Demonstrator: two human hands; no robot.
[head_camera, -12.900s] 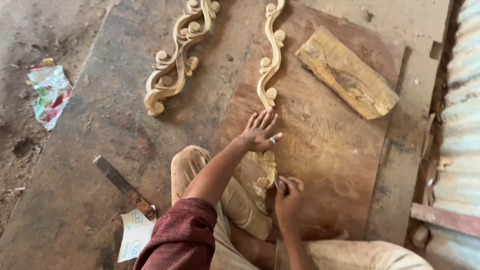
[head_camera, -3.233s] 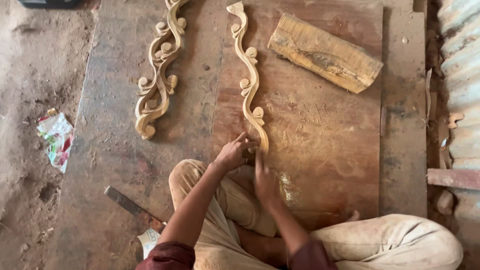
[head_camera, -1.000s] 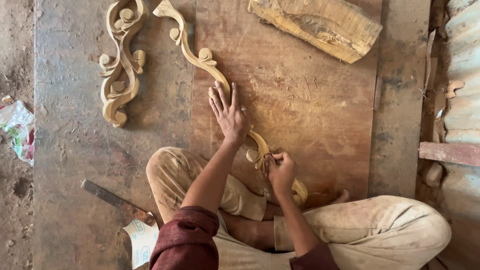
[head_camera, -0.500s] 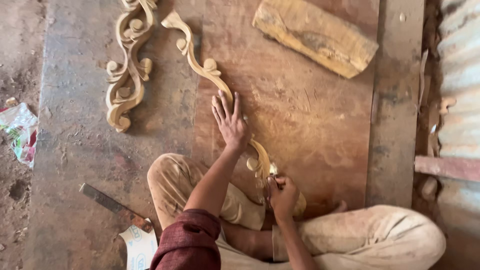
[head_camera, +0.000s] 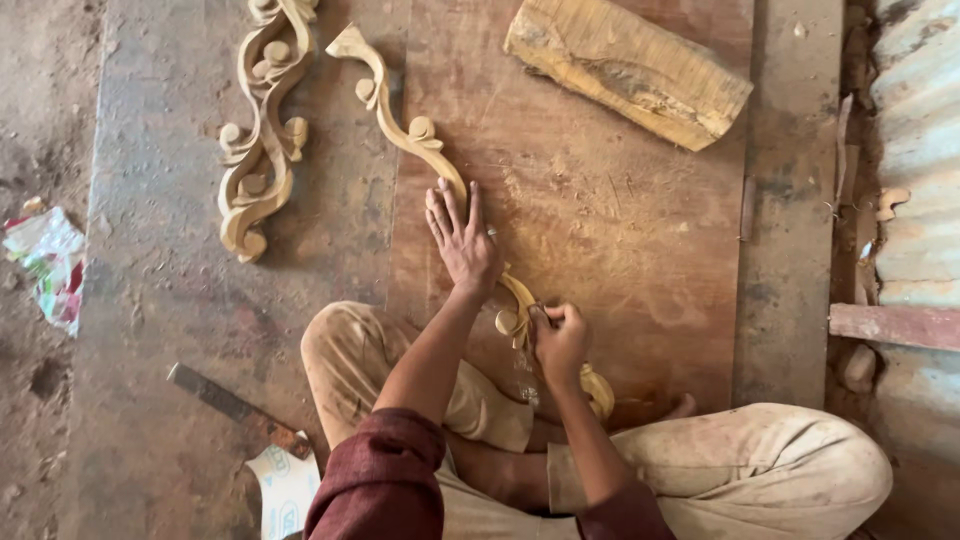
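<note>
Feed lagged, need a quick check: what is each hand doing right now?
Left hand: open, flat on the carved wooden scroll.
Right hand: closed at the scroll; whatever it pinches is too small to tell.

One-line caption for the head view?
Left hand flat on a carved wooden scroll; right hand works its lower end.

Crumpled red-green-white wrapper on dirt, far left — white printed packet by left knee.
</note>
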